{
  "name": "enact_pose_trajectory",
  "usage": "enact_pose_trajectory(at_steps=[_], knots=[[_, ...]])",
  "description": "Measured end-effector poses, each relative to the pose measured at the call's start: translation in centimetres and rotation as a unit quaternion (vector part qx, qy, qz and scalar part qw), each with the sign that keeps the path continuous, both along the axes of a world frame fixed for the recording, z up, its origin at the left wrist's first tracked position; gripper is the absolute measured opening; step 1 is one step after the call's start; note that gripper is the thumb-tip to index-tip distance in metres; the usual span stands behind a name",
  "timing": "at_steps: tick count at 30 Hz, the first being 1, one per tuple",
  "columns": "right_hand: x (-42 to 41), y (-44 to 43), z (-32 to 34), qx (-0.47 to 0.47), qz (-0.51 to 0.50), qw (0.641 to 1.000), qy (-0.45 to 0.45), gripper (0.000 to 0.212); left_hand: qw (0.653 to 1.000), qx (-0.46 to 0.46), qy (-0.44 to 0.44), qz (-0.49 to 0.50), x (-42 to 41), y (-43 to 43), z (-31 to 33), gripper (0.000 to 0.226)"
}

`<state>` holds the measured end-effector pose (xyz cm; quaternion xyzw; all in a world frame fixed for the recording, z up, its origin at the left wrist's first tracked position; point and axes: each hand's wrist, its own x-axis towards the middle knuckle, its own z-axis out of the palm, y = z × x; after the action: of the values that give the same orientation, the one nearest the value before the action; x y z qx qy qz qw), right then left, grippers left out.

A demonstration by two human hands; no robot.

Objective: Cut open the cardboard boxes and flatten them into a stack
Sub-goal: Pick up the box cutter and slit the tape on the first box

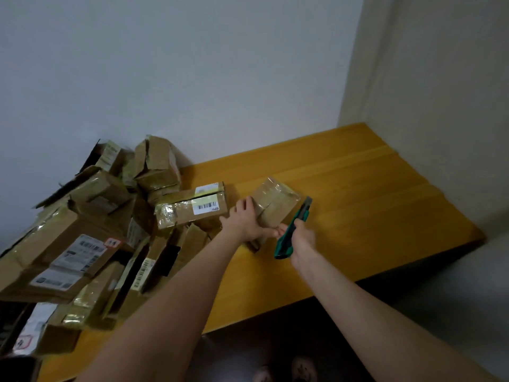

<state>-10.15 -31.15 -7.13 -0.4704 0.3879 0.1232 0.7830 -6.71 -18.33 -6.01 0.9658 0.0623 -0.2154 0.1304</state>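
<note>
**Small box pinned, knife alongside**

- The small taped box sits on the wooden table, just at 3 o'clock of the pile of boxes. Its near end is lifted and its long axis runs roughly 7 to 1 o'clock.
- My left hand grips its left side, with fingers curled over the edge and thumb laid across the near end. The arm reaches in from 7 o'clock.
- My right hand is clamped on the green utility knife. The knife tip points to 1 o'clock, parallel to the box and just off its right edge.
- The box lies at 10 o'clock from the knife, so the right hand is the nearer one for cutting.
- I cannot tell whether the blade is out.
- Judgement: the tape seam is next. The left thumb is close to the knife's line.
</note>
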Motion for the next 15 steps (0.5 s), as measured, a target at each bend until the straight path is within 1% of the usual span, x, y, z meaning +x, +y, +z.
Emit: enact_pose_trajectory(at_steps=[2, 5, 6, 10, 13, 15], knots=[[0.4, -0.8, -0.2, -0.053, -0.002, 0.999, -0.002, 0.031, 0.997, 0.058, 0.013, -0.045, -0.4, -1.2, -1.6, 0.137], [1.2, -2.7, -0.2, -0.209, 0.035, 0.977, -0.011, 0.03, 0.992, 0.11, -0.012, -0.055, -0.6, -2.3, -2.7, 0.134], [1.6, -3.3, -0.2, -0.243, 0.049, 0.969, -0.022, 0.029, 0.991, 0.12, -0.012, -0.054, -0.5, -2.4, -2.8, 0.132], [3.5, -4.9, 0.2, -0.291, 0.094, 0.95, -0.057, 0.027, 0.986, 0.145, -0.018, -0.077, -0.4, -1.9, -2.4, 0.127], [4.5, -5.1, 0.4, -0.312, 0.118, 0.94, -0.077, 0.025, 0.974, 0.187, -0.041, -0.123, 0.0, -1.1, -1.5, 0.127], [4.9, -5.0, 0.4, -0.325, 0.127, 0.933, -0.089, 0.028, 0.96, 0.215, -0.062, -0.17, 0.6, -0.2, -0.8, 0.126]])
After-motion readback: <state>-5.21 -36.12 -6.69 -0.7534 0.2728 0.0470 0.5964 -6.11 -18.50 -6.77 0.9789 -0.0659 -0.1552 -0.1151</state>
